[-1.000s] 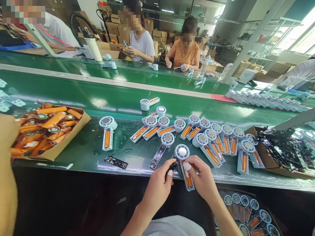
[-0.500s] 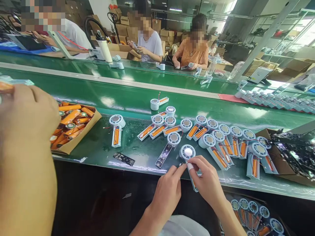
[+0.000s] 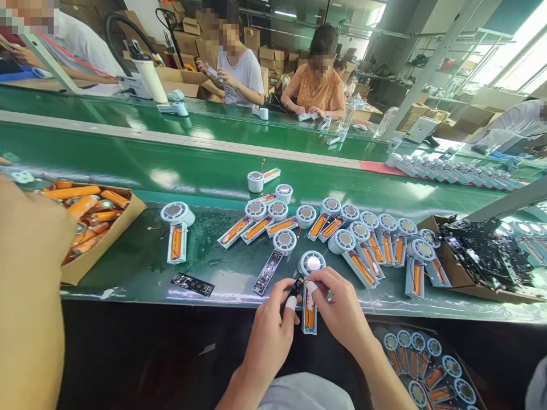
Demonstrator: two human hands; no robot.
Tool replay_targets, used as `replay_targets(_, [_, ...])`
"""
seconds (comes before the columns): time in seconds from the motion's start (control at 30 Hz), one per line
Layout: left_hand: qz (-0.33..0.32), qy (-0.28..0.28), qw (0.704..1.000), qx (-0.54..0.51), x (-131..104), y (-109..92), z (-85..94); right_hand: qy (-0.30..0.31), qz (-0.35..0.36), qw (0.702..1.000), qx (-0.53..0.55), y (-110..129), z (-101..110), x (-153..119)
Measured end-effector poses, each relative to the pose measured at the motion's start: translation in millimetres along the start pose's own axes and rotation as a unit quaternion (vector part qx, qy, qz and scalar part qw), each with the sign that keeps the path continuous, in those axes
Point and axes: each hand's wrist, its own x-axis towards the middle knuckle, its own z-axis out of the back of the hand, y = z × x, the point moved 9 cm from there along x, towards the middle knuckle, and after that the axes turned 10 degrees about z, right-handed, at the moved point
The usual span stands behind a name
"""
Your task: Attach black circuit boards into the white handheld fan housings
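Observation:
My left hand (image 3: pixel 273 322) grips a narrow black circuit board (image 3: pixel 294 290), tilted, its thumb on the face. Against the board's upper end, the fingertips of my right hand (image 3: pixel 337 299) are pinched together; what is between them is too small to make out. White covers sit on some fingertips. Just beneath both hands, a pale blue unit with a round head (image 3: pixel 313 263) lies at the bench edge, an orange battery cell (image 3: pixel 309 310) showing in its open handle. To the left are a unit fitted with a board (image 3: pixel 268 272) and a loose circuit board (image 3: pixel 192 284).
Several similar units (image 3: pixel 387 247) lie across the green bench (image 3: pixel 231 273). A carton of orange cells (image 3: pixel 106 239) stands left, beside another person's arm (image 3: pixel 29 296). At right is a carton of black boards (image 3: pixel 482 290). More units fill a box below (image 3: pixel 436 364). Co-workers sit opposite.
The black circuit board has come up into view in my left hand, over the unit. My view has shifted slightly right. The neighbour's arm at left has moved lower.

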Motion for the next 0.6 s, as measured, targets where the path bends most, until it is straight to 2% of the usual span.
replay_targets(0.2, [-0.028, -0.005, 0.999, 0.036, -0.3, -4.1, 2.0, 0.030, 0.011, 0.999, 0.014, -0.4, -0.5, 0.2])
replay_targets(0.37, [-0.033, -0.014, 0.998, 0.057, -0.1, -8.1, 5.2, 0.027, 0.002, 0.998, 0.048, -2.1, 0.6, 0.8])
replay_targets(0.6, [-0.063, -0.014, 0.994, 0.085, -1.5, -15.2, 6.4, 0.021, 0.079, 0.997, 0.003, 8.2, -2.2, 1.2])
